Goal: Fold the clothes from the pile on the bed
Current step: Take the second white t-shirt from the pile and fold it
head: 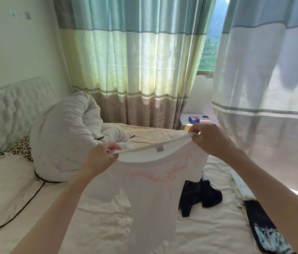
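I hold a thin white t-shirt [144,195] with pink script lettering up in the air over the bed [208,230]. My left hand [102,158] pinches the collar at its left end. My right hand [212,138] pinches the collar at its right end, a little higher. The shirt hangs down between them, and bedding shows through the fabric. A crumpled black garment [199,195] lies on the sheet to the right of the shirt. Light folded clothes [241,186] and a dark patterned garment [265,228] lie along the bed's right side.
A rolled white duvet [65,142] and a leopard-print pillow [21,145] sit at the head of the bed by the padded headboard [12,109]. A black cable [16,213] runs across the left side. A bedside table [195,120] stands by the curtains [135,61].
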{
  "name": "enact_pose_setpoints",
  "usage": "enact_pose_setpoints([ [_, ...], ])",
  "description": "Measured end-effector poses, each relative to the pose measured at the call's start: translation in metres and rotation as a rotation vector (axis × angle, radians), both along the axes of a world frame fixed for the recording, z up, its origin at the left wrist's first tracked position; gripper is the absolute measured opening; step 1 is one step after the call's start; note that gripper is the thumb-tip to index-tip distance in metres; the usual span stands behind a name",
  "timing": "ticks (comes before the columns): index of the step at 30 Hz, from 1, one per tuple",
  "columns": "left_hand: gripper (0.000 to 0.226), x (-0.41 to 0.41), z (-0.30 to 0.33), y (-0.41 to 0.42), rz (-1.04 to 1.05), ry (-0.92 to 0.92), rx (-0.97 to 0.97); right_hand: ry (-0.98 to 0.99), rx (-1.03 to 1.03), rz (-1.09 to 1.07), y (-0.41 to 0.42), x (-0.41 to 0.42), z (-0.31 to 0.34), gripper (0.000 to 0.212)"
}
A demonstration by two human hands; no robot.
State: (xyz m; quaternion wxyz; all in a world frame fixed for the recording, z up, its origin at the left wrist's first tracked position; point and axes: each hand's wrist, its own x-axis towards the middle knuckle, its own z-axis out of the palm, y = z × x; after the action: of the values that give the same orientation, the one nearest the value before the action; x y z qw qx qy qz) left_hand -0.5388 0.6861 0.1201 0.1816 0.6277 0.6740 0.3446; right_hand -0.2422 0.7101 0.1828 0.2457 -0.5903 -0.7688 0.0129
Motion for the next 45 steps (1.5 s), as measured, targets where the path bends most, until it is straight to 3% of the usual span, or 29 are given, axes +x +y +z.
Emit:
enact_pose_setpoints([
  [6,0.023,-0.006,0.025,-0.002,-0.183,-0.161,0.035,0.119,-0.105,0.085,-0.015,-0.003,0.005,0.012],
  [9,0.009,-0.012,0.038,-0.014,-0.329,-0.353,-0.021,0.359,-0.202,0.113,-0.016,0.001,0.008,0.015],
  [12,0.029,-0.019,0.044,-0.018,-0.448,-0.311,-0.124,0.605,-0.429,0.208,-0.013,0.008,0.006,0.025],
  [14,0.032,-0.022,0.041,-0.017,-0.443,-0.243,-0.156,0.53,-0.571,0.269,-0.011,0.016,0.003,0.025],
  [16,0.017,-0.025,0.027,-0.02,-0.38,-0.194,-0.094,0.384,-0.643,0.305,-0.014,0.025,-0.007,0.017],
  [21,0.014,-0.015,-0.054,-0.051,-0.2,-0.214,-0.061,0.318,-0.546,0.163,-0.038,0.034,-0.082,0.021],
  [26,0.021,-0.004,-0.107,-0.088,-0.142,-0.184,-0.203,0.47,-0.557,0.017,-0.081,0.042,-0.15,0.016],
  [31,0.026,-0.014,-0.105,-0.109,-0.214,-0.29,-0.456,0.661,-0.833,-0.001,-0.11,0.053,-0.149,0.023],
  [36,0.02,-0.021,-0.105,-0.105,-0.34,-0.416,-0.648,0.498,-0.965,0.008,-0.099,0.058,-0.146,0.034],
  [45,0.013,-0.018,-0.194,-0.028,-0.089,-0.004,-0.443,0.285,-0.911,-0.07,-0.003,0.024,-0.253,0.016],
])
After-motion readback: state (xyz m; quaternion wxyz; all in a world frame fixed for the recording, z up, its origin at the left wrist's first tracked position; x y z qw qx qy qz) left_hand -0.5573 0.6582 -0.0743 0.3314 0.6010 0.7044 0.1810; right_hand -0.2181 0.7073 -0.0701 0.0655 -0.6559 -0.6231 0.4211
